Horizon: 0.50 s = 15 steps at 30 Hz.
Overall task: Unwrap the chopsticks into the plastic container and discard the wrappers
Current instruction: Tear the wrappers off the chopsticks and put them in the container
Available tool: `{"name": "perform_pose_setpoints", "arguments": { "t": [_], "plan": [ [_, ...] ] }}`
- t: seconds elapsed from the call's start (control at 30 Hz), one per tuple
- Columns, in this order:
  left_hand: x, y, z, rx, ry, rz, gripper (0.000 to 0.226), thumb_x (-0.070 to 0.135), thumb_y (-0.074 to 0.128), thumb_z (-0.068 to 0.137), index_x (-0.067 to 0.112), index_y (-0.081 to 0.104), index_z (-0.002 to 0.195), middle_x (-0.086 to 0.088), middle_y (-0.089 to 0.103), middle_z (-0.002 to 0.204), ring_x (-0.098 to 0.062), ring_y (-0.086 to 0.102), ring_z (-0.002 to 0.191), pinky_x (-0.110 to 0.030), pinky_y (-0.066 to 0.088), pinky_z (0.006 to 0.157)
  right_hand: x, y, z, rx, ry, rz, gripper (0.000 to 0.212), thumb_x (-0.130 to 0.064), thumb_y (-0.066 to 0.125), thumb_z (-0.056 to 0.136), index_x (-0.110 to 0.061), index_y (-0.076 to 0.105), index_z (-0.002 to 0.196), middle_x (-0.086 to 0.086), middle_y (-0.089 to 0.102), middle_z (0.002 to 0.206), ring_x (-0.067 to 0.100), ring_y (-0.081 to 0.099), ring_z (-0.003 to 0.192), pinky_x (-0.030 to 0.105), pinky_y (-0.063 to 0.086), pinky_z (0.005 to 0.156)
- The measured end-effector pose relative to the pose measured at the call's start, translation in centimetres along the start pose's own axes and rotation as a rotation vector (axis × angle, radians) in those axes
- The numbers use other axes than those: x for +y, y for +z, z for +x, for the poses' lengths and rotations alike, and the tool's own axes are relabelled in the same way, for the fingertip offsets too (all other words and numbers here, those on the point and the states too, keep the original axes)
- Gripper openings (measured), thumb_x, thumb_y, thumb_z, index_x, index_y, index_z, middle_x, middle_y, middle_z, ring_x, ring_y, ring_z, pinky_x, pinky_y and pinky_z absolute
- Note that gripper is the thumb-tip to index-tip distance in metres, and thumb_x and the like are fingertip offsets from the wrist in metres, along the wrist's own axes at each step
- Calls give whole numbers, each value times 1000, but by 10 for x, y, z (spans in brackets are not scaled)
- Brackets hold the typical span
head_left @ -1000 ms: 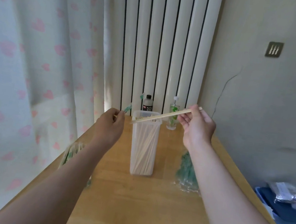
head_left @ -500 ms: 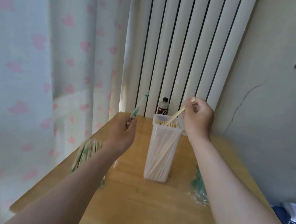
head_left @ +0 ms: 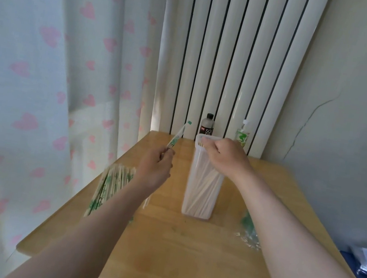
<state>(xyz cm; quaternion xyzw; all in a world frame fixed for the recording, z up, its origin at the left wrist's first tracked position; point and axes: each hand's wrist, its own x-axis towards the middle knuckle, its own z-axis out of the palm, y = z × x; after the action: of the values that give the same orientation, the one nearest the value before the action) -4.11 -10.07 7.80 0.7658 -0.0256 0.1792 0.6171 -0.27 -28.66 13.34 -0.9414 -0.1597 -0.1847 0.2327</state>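
Observation:
A tall clear plastic container (head_left: 201,189) stands on the wooden table (head_left: 183,258), holding several bare chopsticks. My right hand (head_left: 224,159) is at its mouth, fingers curled down over the top ends of the chopsticks (head_left: 200,144) that it holds there. To the left of the container, my left hand (head_left: 155,170) pinches an empty green-and-white wrapper (head_left: 178,135) that points up and away. A pile of wrapped chopsticks (head_left: 109,182) lies near the table's left edge, partly behind my left forearm.
Crumpled green and clear wrappers (head_left: 247,231) lie right of the container, partly behind my right forearm. A dark bottle (head_left: 207,124) and a clear green-labelled bottle (head_left: 242,134) stand at the table's back by the radiator (head_left: 238,51). A curtain (head_left: 45,70) hangs left.
My right hand has lowered the chopsticks from slanting above the container down into it. My left hand, with the empty wrapper, has stayed left of the container. The camera has turned left.

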Motion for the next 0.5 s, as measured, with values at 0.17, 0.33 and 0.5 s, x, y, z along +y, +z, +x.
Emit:
{"name": "perform_pose_setpoints", "arguments": {
  "t": [0.17,0.33,0.5],
  "plan": [
    [4,9,-2,-78,-21,-13,22,24,43,106,19,63,101,-6,60,81,-17,57,68,-23,46,54,3,-5,-5,116,-38,128,57,-36,38,110,-13,39,59,0,38,51,10,39,47,31,26,52],
    [17,32,-11,-255,-31,-24,27,27,40,107,17,64,108,-5,65,79,-16,59,62,-29,46,56,13,-9,-23,385,-145,273,27,-30,53,100,-17,64,79,-6,54,58,7,50,54,25,36,51],
    [30,71,-25,-456,-51,-75,30,28,40,107,14,66,109,-9,65,76,-20,58,60,-31,42,52,29,-18,-44,256,-13,455,27,-25,67,95,-16,67,69,-10,48,52,4,42,49,23,37,51]
  ]
}}
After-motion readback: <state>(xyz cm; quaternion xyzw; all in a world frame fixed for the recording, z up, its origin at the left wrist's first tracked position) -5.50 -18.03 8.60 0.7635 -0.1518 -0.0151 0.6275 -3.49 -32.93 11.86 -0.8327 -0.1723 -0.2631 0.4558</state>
